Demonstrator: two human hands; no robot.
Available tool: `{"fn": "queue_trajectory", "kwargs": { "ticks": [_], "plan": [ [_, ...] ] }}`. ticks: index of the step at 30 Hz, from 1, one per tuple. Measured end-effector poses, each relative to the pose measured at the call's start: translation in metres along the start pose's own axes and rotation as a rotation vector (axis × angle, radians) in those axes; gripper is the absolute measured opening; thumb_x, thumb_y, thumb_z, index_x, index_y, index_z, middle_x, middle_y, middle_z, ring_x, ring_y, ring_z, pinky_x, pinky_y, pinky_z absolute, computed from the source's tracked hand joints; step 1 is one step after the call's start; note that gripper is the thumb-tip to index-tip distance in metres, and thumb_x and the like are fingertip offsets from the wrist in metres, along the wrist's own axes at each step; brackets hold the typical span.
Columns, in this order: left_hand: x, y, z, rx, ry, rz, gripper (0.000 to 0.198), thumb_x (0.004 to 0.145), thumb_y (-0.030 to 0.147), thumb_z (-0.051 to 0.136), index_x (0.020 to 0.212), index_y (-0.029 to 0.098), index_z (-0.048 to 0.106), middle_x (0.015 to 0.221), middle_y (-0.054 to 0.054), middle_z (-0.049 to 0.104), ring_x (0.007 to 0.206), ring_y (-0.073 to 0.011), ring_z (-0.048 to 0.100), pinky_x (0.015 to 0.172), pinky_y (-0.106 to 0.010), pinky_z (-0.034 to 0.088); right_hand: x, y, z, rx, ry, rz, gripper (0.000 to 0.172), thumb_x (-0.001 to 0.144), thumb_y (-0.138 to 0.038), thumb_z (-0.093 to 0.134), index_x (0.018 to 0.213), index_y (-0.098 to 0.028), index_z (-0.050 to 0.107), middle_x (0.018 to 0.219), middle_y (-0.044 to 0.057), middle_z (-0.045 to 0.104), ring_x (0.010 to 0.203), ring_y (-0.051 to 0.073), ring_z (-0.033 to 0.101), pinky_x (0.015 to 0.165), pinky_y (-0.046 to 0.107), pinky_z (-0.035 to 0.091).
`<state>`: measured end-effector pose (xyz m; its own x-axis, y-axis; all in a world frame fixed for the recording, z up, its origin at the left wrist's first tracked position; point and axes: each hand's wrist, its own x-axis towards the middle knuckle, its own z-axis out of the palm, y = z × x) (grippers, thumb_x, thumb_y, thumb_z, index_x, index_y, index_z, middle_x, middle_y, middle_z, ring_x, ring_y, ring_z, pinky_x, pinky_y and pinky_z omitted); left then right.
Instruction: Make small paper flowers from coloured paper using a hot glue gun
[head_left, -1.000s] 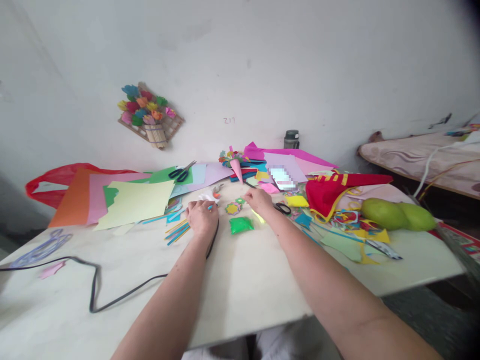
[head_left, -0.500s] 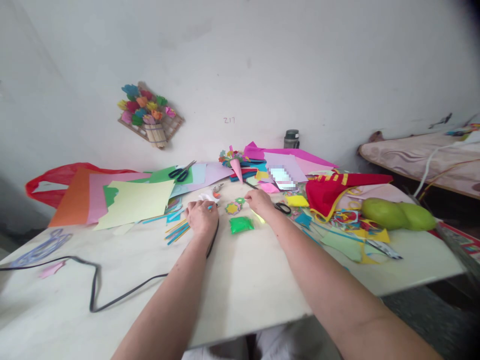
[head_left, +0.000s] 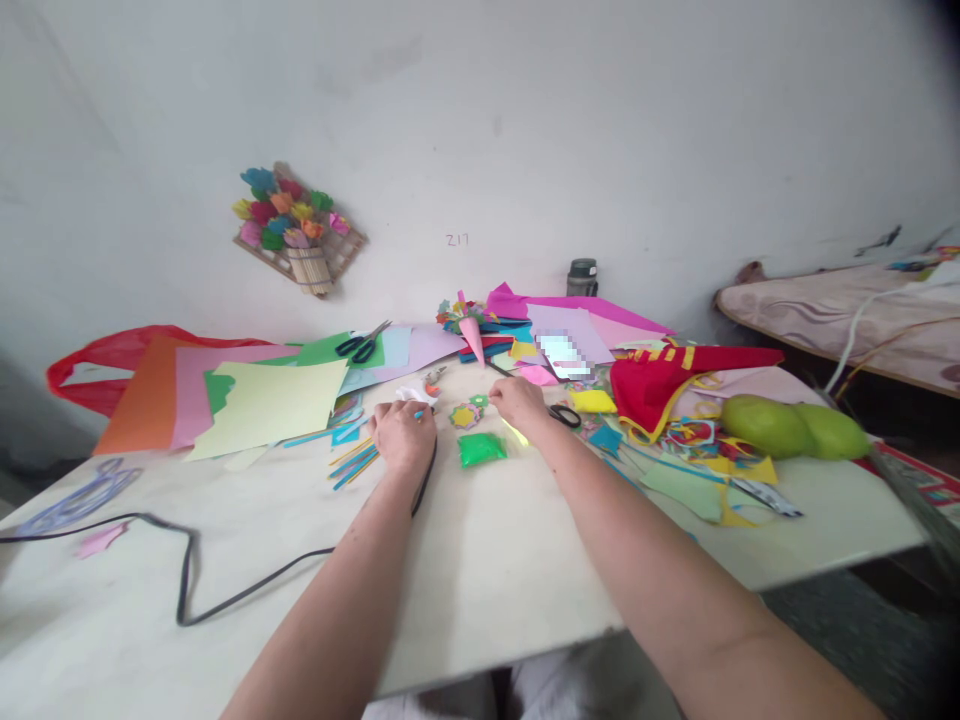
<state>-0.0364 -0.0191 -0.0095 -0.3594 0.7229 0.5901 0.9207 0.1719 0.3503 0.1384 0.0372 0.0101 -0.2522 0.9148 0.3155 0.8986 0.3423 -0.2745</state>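
My left hand (head_left: 403, 433) is closed low over the table, with a small blue paper strip (head_left: 419, 415) showing between its fingers. A black cable (head_left: 426, 482) runs up beside that wrist and disappears at the hand. Fingertips of my right hand (head_left: 519, 403) are pinched at the edge of a small green paper flower (head_left: 479, 401). Touching this flower is a larger yellow and pink scalloped paper flower (head_left: 465, 416). Nearer to me lies a bright green packet (head_left: 481, 449). Blue and yellow paper strips (head_left: 352, 465) fan out left of my left hand.
Pliers (head_left: 435, 377) and white crumpled paper (head_left: 411, 395) lie beyond my left hand. Black scissors (head_left: 564, 415) rest by my right wrist, another pair (head_left: 364, 343) on coloured sheets (head_left: 274, 408). A pink paper cone (head_left: 472, 340), red cloth (head_left: 652, 390) and green gourd-like object (head_left: 795, 428) stand farther off.
The whole view has shifted very slightly. Both hands hold almost the same pose and place.
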Motion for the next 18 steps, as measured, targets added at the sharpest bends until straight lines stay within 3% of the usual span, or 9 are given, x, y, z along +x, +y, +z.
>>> {"fn": "queue_trajectory", "kwargs": {
  "ticks": [7,10,14,18],
  "plan": [
    [0.0002,0.0014,-0.0008,0.004,-0.006,-0.010,0.025,0.075,0.034,0.044,0.078,0.026,0.068,0.091,-0.003,0.066,0.100,-0.0239,0.043,0.086,-0.038,0.025,-0.0012,-0.0024,-0.0027,-0.071,0.050,0.016,0.039,0.086,-0.040,0.034,0.090,-0.017,0.065,0.090,0.012,0.066,0.087,0.020,0.059,0.069,0.027,0.039],
    [0.0001,0.0021,-0.0024,0.002,-0.023,-0.015,0.025,0.075,0.034,0.044,0.079,0.026,0.068,0.091,-0.003,0.066,0.100,-0.0239,0.043,0.087,-0.037,0.025,-0.0008,-0.0015,-0.0021,-0.052,0.035,0.011,0.035,0.081,-0.044,0.043,0.085,-0.019,0.065,0.088,0.009,0.066,0.086,0.020,0.059,0.068,0.027,0.039],
    [-0.0002,0.0034,-0.0043,0.003,-0.038,-0.021,0.025,0.075,0.034,0.044,0.079,0.026,0.068,0.092,-0.003,0.065,0.100,-0.0239,0.043,0.086,-0.037,0.026,0.0001,0.0005,-0.0004,-0.018,-0.004,0.009,0.021,0.077,-0.037,0.053,0.085,-0.022,0.065,0.089,0.005,0.067,0.085,0.018,0.059,0.067,0.025,0.038],
    [-0.0005,0.0040,-0.0040,0.020,-0.045,-0.033,0.026,0.075,0.033,0.044,0.080,0.026,0.068,0.093,-0.003,0.065,0.100,-0.0241,0.043,0.087,-0.037,0.025,-0.0007,0.0006,0.0003,-0.105,0.009,-0.005,0.032,0.082,-0.038,0.043,0.087,-0.017,0.066,0.088,0.012,0.066,0.088,0.021,0.059,0.074,0.029,0.037]
  ]
}}
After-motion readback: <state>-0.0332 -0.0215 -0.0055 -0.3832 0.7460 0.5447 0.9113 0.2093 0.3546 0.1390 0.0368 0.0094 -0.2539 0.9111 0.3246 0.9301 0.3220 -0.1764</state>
